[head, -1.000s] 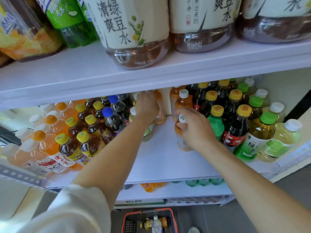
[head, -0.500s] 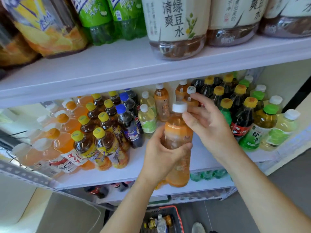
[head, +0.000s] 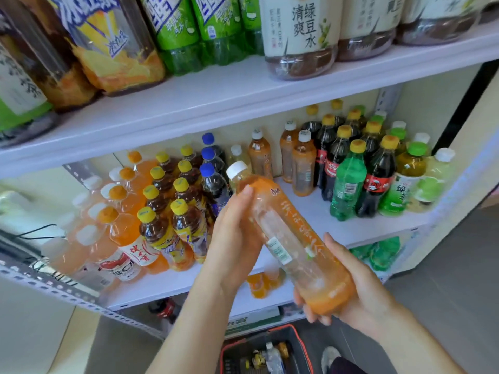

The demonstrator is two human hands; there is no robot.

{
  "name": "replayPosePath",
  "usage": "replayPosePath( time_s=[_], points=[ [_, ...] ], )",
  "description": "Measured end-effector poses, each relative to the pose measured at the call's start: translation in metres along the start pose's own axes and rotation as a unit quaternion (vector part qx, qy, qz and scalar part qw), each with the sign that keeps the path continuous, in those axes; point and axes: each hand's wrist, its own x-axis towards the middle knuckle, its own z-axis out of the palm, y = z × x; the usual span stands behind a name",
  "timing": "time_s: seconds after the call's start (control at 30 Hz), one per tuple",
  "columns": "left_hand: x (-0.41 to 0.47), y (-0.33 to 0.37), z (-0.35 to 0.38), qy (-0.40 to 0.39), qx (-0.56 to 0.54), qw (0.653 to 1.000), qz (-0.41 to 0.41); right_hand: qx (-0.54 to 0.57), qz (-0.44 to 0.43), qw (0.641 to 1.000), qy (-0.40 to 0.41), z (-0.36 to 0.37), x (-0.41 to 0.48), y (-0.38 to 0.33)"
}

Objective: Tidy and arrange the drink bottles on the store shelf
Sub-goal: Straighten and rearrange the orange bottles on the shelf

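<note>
An orange drink bottle [head: 286,233] with a white cap is tilted in front of the middle shelf [head: 318,211], cap up and to the left. My left hand [head: 235,236] lies along its upper part with fingers nearly straight. My right hand [head: 359,290] cups and grips its base from below. On the shelf stand orange bottles and yellow-capped tea bottles [head: 167,211] at the left, three white-capped orange bottles [head: 302,168] at the back, and cola and green bottles [head: 372,171] at the right.
Large bottles [head: 299,31] fill the upper shelf [head: 216,98] overhead. A red-rimmed basket [head: 267,352] with a few bottles sits on the floor below. More bottles show on the lower shelf [head: 270,282]. A bare strip of the middle shelf runs between the left and right groups.
The orange bottle came off the shelf and toward me, tipping from upright to slanted. My right hand moved from its cap to its base. The view shifted so the shelf sits higher.
</note>
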Motion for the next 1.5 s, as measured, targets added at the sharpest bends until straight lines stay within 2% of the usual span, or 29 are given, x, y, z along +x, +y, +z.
replayPosePath(
  time_s=[0.07,0.13,0.23,0.3,0.37,0.43,0.5,0.57,0.63,0.7,0.8,0.9,0.97,1.07,1.3,1.5],
  points=[
    [0.002,0.004,0.002,-0.022,-0.007,1.0,-0.006,0.028,0.037,0.997,-0.055,-0.003,-0.005,0.002],
    [0.004,0.003,0.008,0.01,0.02,1.0,0.007,0.045,0.04,0.996,-0.065,-0.004,-0.005,0.003],
    [0.01,0.001,0.014,0.079,0.076,0.992,0.065,-0.041,-0.042,0.998,-0.006,-0.009,-0.003,0.0],
    [0.014,0.0,0.016,0.114,0.099,0.983,0.102,-0.127,-0.113,0.984,0.051,-0.013,-0.004,-0.004],
    [0.019,-0.001,0.018,0.139,0.092,0.98,0.108,-0.17,-0.165,0.966,0.102,-0.018,-0.004,-0.006],
    [0.022,-0.002,0.018,0.145,0.064,0.984,0.084,-0.161,-0.189,0.961,0.123,-0.021,-0.005,-0.008],
    [0.024,0.0,0.017,0.121,0.017,0.991,0.051,-0.107,-0.184,0.971,0.113,-0.022,-0.004,-0.012],
    [0.026,0.003,0.016,0.064,-0.02,0.997,0.032,-0.02,-0.151,0.983,0.104,-0.026,-0.002,-0.015],
    [0.027,0.005,0.017,0.007,-0.012,0.999,0.037,0.042,-0.098,0.99,0.092,-0.033,-0.002,-0.018],
    [0.027,0.006,0.02,-0.013,0.018,0.998,0.05,0.072,-0.066,0.993,0.068,-0.039,-0.002,-0.021],
    [0.025,0.005,0.028,0.033,0.088,0.992,0.084,0.087,-0.056,0.992,0.078,-0.043,0.002,-0.021],
    [0.02,0.005,0.032,0.089,0.154,0.975,0.133,0.072,-0.111,0.986,0.103,-0.045,0.007,-0.015],
    [0.018,0.005,0.033,0.102,0.179,0.966,0.157,0.057,-0.15,0.982,0.095,-0.046,0.008,-0.013],
    [0.016,0.008,0.03,0.105,0.199,0.96,0.166,0.041,-0.162,0.982,0.089,-0.047,0.005,-0.013],
    [0.015,0.023,0.019,0.062,0.223,0.959,0.162,0.013,-0.046,0.991,0.128,-0.049,0.0,-0.011],
    [0.013,0.019,0.023,0.094,0.229,0.95,0.193,0.0,-0.027,0.995,0.096,-0.052,0.0,-0.013]
  ],
)
